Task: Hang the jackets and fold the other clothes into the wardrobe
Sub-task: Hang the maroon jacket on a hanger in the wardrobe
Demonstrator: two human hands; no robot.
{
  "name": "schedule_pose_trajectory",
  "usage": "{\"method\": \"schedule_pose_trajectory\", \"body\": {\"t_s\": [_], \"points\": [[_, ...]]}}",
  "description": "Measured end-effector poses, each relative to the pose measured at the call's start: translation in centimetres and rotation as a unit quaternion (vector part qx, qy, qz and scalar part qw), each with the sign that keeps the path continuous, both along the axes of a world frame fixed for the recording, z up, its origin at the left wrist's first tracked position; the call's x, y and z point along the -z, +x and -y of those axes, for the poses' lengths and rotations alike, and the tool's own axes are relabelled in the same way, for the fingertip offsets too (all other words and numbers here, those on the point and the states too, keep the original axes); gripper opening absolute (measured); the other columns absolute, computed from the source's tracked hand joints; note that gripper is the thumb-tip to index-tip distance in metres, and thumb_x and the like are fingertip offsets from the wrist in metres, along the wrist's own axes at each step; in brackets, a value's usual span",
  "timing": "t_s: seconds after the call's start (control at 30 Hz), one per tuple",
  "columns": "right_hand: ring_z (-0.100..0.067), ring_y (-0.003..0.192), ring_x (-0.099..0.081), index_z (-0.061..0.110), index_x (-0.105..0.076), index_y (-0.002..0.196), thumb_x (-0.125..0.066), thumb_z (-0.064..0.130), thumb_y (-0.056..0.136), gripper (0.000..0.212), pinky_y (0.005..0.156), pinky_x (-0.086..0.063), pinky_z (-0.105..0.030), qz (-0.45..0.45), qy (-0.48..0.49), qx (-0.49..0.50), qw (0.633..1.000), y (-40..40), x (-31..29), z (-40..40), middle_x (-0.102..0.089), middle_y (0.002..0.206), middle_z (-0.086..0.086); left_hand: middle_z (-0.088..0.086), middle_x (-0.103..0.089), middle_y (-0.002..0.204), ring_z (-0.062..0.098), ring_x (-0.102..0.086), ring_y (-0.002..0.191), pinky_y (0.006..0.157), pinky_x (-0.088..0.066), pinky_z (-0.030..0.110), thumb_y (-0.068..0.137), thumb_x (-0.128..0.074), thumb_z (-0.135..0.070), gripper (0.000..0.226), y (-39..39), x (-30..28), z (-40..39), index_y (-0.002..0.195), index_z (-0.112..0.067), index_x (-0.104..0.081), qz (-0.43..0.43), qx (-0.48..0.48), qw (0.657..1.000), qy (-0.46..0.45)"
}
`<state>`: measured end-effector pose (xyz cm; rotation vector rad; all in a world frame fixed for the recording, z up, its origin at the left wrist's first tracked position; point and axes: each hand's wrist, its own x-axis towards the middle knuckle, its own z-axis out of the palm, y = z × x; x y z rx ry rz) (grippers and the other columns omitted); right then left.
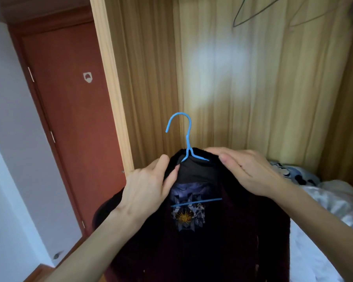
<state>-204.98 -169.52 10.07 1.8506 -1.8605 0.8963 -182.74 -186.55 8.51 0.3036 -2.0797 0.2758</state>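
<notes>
A dark maroon jacket [243, 231] sits on a blue hanger [186, 135], held up in front of the open wardrobe [253, 88]. Its lining shows a printed emblem with a sun. My left hand [149, 186] pinches the jacket's left collar edge between thumb and fingers. At the right shoulder, near the hanger's neck, my right hand [247, 171] grips the collar. The hanger's hook points up and left, free of any rail. The hanger's lower bar crosses the lining.
Two bare wire hangers [259, 11] hang at the wardrobe's top right. A red-brown door [69, 119] stands to the left, beside a white wall. A bed with white and patterned bedding [324, 200] lies at the right.
</notes>
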Motion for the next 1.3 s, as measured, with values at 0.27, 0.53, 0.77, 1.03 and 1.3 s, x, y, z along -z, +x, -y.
{"method": "schedule_pose_trajectory", "body": {"t_s": [0.27, 0.53, 0.77, 1.03, 1.3], "points": [[0.028, 0.117, -0.050, 0.044, -0.055, 0.135, -0.046, 0.063, 0.103, 0.039, 0.094, -0.041, -0.003, -0.008, -0.053, -0.029, 0.998, -7.2, -5.0, -1.2, -0.049, 0.126, 0.056, -0.008, -0.044, 0.054, 0.024, -0.049, 0.040, 0.038, -0.036, 0.030, 0.103, -0.044, -0.049, 0.042, -7.8, -5.8, 0.3, 0.085, -0.012, -0.051, 0.005, 0.019, 1.000, -0.021], [-0.001, 0.081, -0.066, 0.043, -0.057, 0.111, -0.038, 0.079, 0.093, 0.044, 0.069, -0.047, -0.023, -0.085, -0.039, 0.064, 0.994, -11.9, -12.4, -2.0, -0.069, 0.096, 0.025, -0.002, -0.038, 0.043, 0.026, -0.044, 0.043, 0.047, -0.045, 0.038, 0.098, -0.042, -0.071, 0.052, -14.1, -13.1, 1.3, 0.073, -0.026, -0.036, -0.020, 0.057, 0.998, -0.001], [-0.001, 0.070, -0.059, 0.051, -0.053, 0.106, -0.041, 0.078, 0.091, 0.033, 0.061, -0.038, -0.026, -0.118, -0.125, 0.139, 0.975, -13.9, -19.0, -1.3, -0.066, 0.077, 0.021, -0.002, -0.044, 0.046, 0.030, -0.046, 0.039, 0.042, -0.029, 0.029, 0.103, -0.037, -0.062, 0.048, -18.2, -19.9, 2.4, 0.078, -0.021, -0.035, -0.059, 0.001, 0.989, -0.137], [-0.028, 0.084, -0.067, 0.038, -0.069, 0.109, -0.050, 0.064, 0.093, 0.036, 0.059, -0.038, -0.033, -0.175, -0.153, 0.239, 0.943, -13.7, -25.9, 1.2, -0.071, 0.083, 0.007, 0.004, -0.053, 0.056, 0.039, -0.054, 0.053, 0.050, -0.043, 0.039, 0.101, -0.028, -0.065, 0.046, -22.4, -26.2, 5.3, 0.087, -0.022, -0.034, -0.066, -0.037, 0.989, -0.129], [-0.034, 0.098, -0.068, 0.033, -0.071, 0.105, -0.055, 0.063, 0.094, 0.035, 0.065, -0.032, -0.035, -0.225, -0.180, 0.317, 0.904, -13.9, -32.0, 5.5, -0.072, 0.097, -0.003, 0.005, -0.059, 0.067, 0.036, -0.059, 0.066, 0.061, -0.049, 0.045, 0.099, -0.019, -0.068, 0.050, -24.8, -31.4, 9.3, 0.091, -0.023, -0.039, -0.063, -0.038, 0.992, -0.102]]}}
